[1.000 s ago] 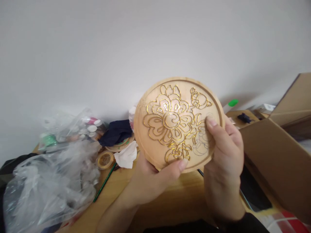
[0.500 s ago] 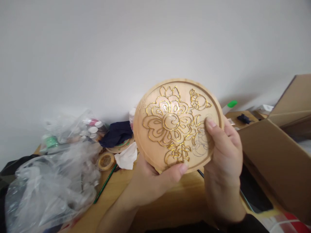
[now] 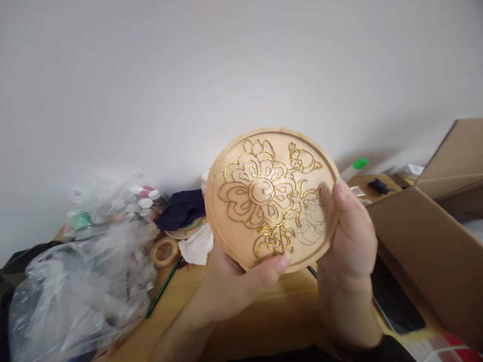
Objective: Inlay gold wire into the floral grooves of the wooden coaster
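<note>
A round wooden plaque [image 3: 236, 236] with a raised rim is held up above the table, its face tilted toward me. Gold wire outlines form a large flower, leaves and smaller motifs on it; at the lower right some motifs show only as drawn lines. My left hand [image 3: 249, 281] grips the bottom edge, thumb on the front and fingers hidden behind. My right hand [image 3: 352, 226] holds the right edge, its thumb lying on the rim and its other fingers out of sight behind the wood.
Crumpled clear plastic bags [image 3: 90, 286] cover the left side of the wooden table [image 3: 264, 322]. Near them are a spool of gold wire [image 3: 165, 251], a green pencil-like stick [image 3: 164, 286], white tissue [image 3: 196, 245] and dark cloth [image 3: 181, 208]. An open cardboard box [image 3: 426, 251] stands right, beside a dark flat device [image 3: 400, 301].
My right thumb has slid outward from the plaque's face onto its right rim. The plaque has shifted slightly left and down, with my left hand still gripping it.
</note>
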Demonstrator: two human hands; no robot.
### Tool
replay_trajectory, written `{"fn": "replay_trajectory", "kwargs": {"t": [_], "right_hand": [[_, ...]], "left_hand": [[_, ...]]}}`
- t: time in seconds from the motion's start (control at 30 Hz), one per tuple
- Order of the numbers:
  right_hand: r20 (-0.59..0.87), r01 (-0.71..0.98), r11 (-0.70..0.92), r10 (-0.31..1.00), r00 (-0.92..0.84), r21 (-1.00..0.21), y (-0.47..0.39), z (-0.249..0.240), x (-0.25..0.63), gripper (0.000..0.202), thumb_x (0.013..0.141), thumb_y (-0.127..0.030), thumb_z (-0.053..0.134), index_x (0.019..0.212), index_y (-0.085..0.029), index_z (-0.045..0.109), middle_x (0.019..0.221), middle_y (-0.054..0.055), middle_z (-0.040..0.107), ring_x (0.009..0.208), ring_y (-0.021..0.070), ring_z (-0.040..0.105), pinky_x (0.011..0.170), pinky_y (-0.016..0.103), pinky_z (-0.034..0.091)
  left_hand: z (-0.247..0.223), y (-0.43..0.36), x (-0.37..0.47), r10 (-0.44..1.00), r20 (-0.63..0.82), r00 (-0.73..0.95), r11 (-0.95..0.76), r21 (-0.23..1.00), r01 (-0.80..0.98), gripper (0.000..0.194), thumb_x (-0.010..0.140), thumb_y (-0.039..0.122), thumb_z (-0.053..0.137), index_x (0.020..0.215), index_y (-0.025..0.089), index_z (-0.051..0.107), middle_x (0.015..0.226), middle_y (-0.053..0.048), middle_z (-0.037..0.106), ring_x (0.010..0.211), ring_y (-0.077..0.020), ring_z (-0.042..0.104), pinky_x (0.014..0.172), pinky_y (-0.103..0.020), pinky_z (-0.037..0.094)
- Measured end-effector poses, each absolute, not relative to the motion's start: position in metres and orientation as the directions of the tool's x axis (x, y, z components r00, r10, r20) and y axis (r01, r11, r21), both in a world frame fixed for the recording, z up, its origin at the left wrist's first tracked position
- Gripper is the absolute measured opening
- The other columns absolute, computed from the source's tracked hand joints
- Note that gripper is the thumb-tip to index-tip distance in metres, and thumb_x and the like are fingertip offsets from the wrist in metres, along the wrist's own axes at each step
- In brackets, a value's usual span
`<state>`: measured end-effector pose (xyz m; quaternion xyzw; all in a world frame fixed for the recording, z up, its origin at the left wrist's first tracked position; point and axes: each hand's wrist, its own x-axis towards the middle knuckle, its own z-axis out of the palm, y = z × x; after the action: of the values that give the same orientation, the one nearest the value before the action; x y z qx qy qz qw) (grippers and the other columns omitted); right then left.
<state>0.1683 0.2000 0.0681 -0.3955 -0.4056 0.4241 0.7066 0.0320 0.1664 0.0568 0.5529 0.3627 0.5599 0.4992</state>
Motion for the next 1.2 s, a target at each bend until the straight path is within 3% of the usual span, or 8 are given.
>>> {"fn": "replay_trajectory", "kwargs": {"t": [0.23, 0.47, 0.73, 0.97, 1.2], "right_hand": [[0.226, -0.436, 0.315, 0.943, 0.246, -0.843, 0.2007, 0.0665, 0.1694, 0.021, 0.089, -0.038, 0.056, 0.102, -0.027, 0.068, 0.106, 0.003, 0.072, 0.117, 0.026, 0.063, 0.093, 0.043, 0.056], [0.259, -0.381, 0.337, 0.935, 0.243, -0.861, 0.199, 0.066, 0.1732, 0.021, 0.087, -0.039, 0.061, 0.103, -0.029, 0.069, 0.104, 0.003, 0.074, 0.111, 0.0252, 0.066, 0.088, 0.042, 0.058], [0.214, -0.37, 0.318, 0.931, 0.295, -0.873, 0.197, 0.0682, 0.1713, 0.021, 0.087, -0.033, 0.065, 0.107, -0.03, 0.07, 0.101, 0.0, 0.075, 0.097, 0.0211, 0.071, 0.083, 0.037, 0.06], [0.27, -0.278, 0.345, 0.923, 0.276, -0.896, 0.1944, 0.0692, 0.1731, 0.02, 0.089, -0.033, 0.062, 0.107, -0.028, 0.069, 0.106, 0.002, 0.074, 0.102, 0.0223, 0.069, 0.087, 0.039, 0.059], [0.226, -0.336, 0.331, 0.922, 0.314, -0.882, 0.1957, 0.0684, 0.1699, 0.019, 0.087, -0.034, 0.064, 0.105, -0.03, 0.07, 0.102, 0.0, 0.074, 0.098, 0.0207, 0.07, 0.085, 0.036, 0.059]], "left_hand": [[0.057, 0.1678, 0.0309, 0.947, 0.29, 0.14, -0.266, 0.95, -0.163, 0.054, 0.077, 0.019, 0.074, 0.128, 0.026, 0.059, 0.097, -0.003, 0.075, 0.095, -0.0221, 0.073, 0.087, -0.033, 0.062], [0.0523, 0.168, 0.0308, 0.948, 0.317, 0.03, -0.314, 0.946, -0.08, 0.063, 0.073, 0.021, 0.078, 0.132, 0.026, 0.056, 0.106, -0.005, 0.074, 0.102, -0.0245, 0.07, 0.082, -0.032, 0.064], [0.0525, 0.1679, 0.0276, 0.931, 0.346, 0.118, -0.344, 0.938, -0.039, 0.057, 0.077, 0.02, 0.074, 0.132, 0.025, 0.057, 0.112, -0.005, 0.072, 0.111, -0.0255, 0.067, 0.09, -0.034, 0.061], [0.0549, 0.1649, 0.0272, 0.928, 0.349, 0.127, -0.348, 0.937, -0.029, 0.064, 0.076, 0.018, 0.074, 0.136, 0.025, 0.052, 0.118, -0.005, 0.071, 0.113, -0.0271, 0.066, 0.089, -0.034, 0.062], [0.0577, 0.1665, 0.0291, 0.931, 0.334, 0.143, -0.332, 0.942, -0.043, 0.062, 0.076, 0.015, 0.072, 0.135, 0.025, 0.052, 0.115, -0.004, 0.072, 0.11, -0.0259, 0.068, 0.088, -0.033, 0.062]]}}
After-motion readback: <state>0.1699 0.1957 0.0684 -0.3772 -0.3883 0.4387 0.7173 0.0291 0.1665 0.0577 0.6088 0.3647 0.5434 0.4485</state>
